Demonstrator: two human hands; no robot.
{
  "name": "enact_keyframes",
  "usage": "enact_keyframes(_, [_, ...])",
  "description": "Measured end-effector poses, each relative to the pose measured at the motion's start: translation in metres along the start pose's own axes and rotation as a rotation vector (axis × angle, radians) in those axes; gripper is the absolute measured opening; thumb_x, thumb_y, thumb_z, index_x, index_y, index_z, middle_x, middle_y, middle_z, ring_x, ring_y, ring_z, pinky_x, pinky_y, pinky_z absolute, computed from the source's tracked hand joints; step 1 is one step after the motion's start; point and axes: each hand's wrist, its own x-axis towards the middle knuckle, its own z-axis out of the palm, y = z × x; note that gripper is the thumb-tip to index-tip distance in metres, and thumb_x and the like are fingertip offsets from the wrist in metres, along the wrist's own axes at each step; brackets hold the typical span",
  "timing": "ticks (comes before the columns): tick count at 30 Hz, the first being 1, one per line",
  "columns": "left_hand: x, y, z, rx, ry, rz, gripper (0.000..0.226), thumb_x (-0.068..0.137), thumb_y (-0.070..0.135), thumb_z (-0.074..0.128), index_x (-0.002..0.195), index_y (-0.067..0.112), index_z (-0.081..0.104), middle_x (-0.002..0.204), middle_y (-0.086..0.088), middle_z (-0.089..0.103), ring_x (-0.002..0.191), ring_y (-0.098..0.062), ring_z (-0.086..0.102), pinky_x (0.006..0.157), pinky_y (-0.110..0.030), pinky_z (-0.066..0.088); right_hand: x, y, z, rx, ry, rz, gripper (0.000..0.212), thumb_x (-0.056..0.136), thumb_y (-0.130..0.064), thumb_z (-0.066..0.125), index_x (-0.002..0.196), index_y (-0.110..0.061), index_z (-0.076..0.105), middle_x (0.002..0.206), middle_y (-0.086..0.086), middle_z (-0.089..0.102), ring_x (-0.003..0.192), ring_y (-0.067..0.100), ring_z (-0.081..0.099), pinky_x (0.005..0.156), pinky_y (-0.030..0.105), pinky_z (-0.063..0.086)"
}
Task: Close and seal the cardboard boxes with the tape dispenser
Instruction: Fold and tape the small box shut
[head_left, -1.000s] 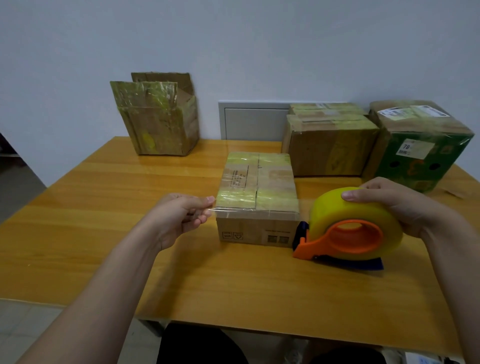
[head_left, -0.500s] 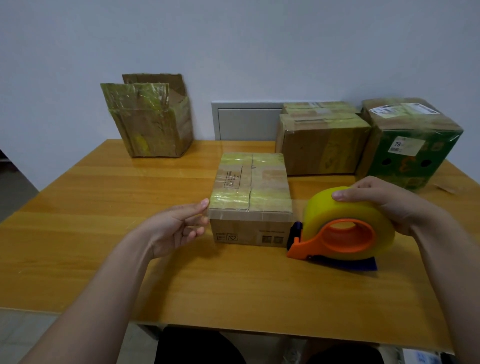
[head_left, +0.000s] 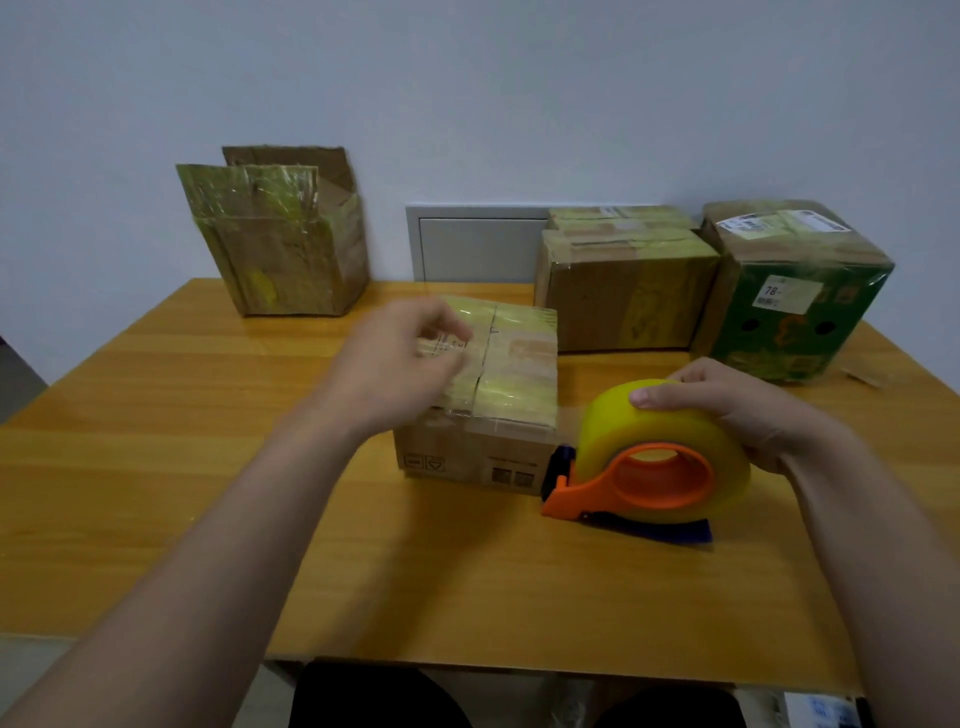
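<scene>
On the green box (head_left: 841, 306), a pale label (head_left: 787, 293) with "78".

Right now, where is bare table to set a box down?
Bare table lies left of the small box, before the open box, and along the near edge in front of the tape dispenser. Crowded far right: brown box beside green box.

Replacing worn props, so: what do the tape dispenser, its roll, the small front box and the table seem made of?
Tape dispenser: moulded plastic, judging by its smooth, matte orange frame. Tape roll: glossy, yellowish translucent film. Small box: probably brown cardboard, matte, with shiny tape strips on top. Table: wood or wood-look laminate, with grain lines and a satin sheen.
</scene>
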Motion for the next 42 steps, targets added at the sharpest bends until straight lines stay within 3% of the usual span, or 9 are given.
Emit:
enact_keyframes(6, [0.033, 0.029, 0.074, 0.407, -0.453, 0.022, 0.060, 0.100, 0.073, 0.020, 0.153, 0.051, 0.037, 0.169, -0.005, 0.020, 0.158, -0.030, 0.005, 0.124, -0.061, 0.003, -0.002, -0.003, 0.001, 0.019, -0.028, 0.024, 0.070, 0.053, -0.062, 0.082, 0.088, -0.002, 0.079, 0.090, 0.023, 0.076, 0.079, 0.034, 0.075, 0.074, 0.037, 0.056])
enact_keyframes(12, [0.039, 0.023, 0.092, 0.515, -0.382, -0.014, 0.076, 0.096, 0.078, 0.011, 0.163, 0.042, 0.008, 0.171, -0.004, 0.013, 0.157, -0.032, 0.007, 0.122, -0.065, 0.002, -0.008, -0.006, 0.003, 0.066, -0.032, 0.038, 0.043, 0.072, -0.054, 0.077, 0.095, -0.018, 0.073, 0.093, 0.006, 0.079, 0.086, 0.023, 0.075, 0.076, 0.033, 0.056])
enact_keyframes(17, [0.039, 0.018, 0.092, 0.542, -0.414, -0.033, 0.077, 0.099, 0.075, 0.010, 0.164, 0.038, -0.004, 0.174, -0.003, -0.006, 0.159, -0.028, -0.010, 0.124, -0.063, -0.007, -0.010, 0.006, 0.004, 0.285, 0.052, 0.090, 0.047, 0.070, -0.052, 0.063, 0.111, -0.029, 0.059, 0.091, 0.001, 0.080, 0.081, 0.019, 0.077, 0.074, 0.036, 0.056])
enact_keyframes(22, [0.041, 0.015, 0.092, 0.529, -0.426, -0.042, 0.077, 0.098, 0.077, 0.012, 0.163, 0.040, -0.005, 0.173, -0.002, -0.012, 0.159, -0.026, -0.013, 0.124, -0.061, -0.010, -0.014, 0.020, 0.004, 0.423, 0.039, 0.090, 0.119, 0.044, -0.063, 0.092, 0.138, -0.003, 0.051, 0.091, 0.012, 0.078, 0.077, 0.026, 0.076, 0.060, 0.029, 0.059])
enact_keyframes(25, [0.042, 0.010, 0.089, 0.523, -0.434, -0.021, 0.076, 0.098, 0.077, 0.013, 0.163, 0.042, -0.005, 0.173, 0.000, -0.011, 0.159, -0.025, -0.012, 0.124, -0.059, -0.010, -0.019, 0.032, 0.001, 0.469, 0.047, 0.098, 0.113, 0.053, -0.061, 0.085, 0.139, -0.001, 0.044, 0.085, 0.010, 0.078, 0.074, 0.024, 0.076, 0.058, 0.028, 0.058])
enact_keyframes(28, [0.042, 0.009, 0.088, 0.531, -0.434, -0.012, 0.076, 0.097, 0.078, 0.012, 0.162, 0.044, -0.007, 0.173, 0.001, -0.012, 0.159, -0.024, -0.013, 0.124, -0.059, -0.011, -0.023, 0.028, 0.002, 0.379, 0.038, 0.112, 0.126, 0.024, -0.072, 0.091, 0.128, -0.009, 0.059, 0.105, 0.011, 0.078, 0.089, 0.024, 0.077, 0.067, 0.029, 0.060])
enact_keyframes(34, [0.042, 0.011, 0.089, 0.563, -0.431, -0.014, 0.075, 0.098, 0.076, 0.015, 0.162, 0.044, -0.008, 0.172, 0.001, -0.013, 0.159, -0.025, -0.013, 0.124, -0.060, -0.010, -0.010, -0.032, -0.002, -0.212, -0.144, 0.310, 0.080, 0.056, -0.079, 0.077, 0.124, -0.041, 0.056, 0.117, -0.011, 0.060, 0.115, 0.020, 0.061, 0.108, 0.043, 0.045])
enact_keyframes(38, [0.042, 0.010, 0.091, 0.572, -0.421, -0.011, 0.074, 0.098, 0.076, 0.016, 0.162, 0.045, -0.007, 0.173, 0.001, -0.012, 0.159, -0.025, -0.011, 0.124, -0.060, -0.008, 0.013, -0.057, 0.005, -0.492, -0.267, 0.386, 0.038, 0.074, -0.068, 0.071, 0.093, -0.035, 0.074, 0.107, -0.005, 0.071, 0.101, 0.019, 0.069, 0.105, 0.045, 0.051])
enact_keyframes(42, [0.042, 0.010, 0.091, 0.568, -0.412, 0.000, 0.074, 0.098, 0.076, 0.016, 0.162, 0.044, -0.006, 0.173, 0.000, -0.011, 0.159, -0.025, -0.010, 0.124, -0.060, -0.008, 0.008, -0.046, 0.007, -0.419, -0.261, 0.392, 0.035, 0.084, -0.062, 0.065, 0.102, -0.032, 0.071, 0.111, 0.001, 0.074, 0.101, 0.020, 0.073, 0.095, 0.038, 0.057])
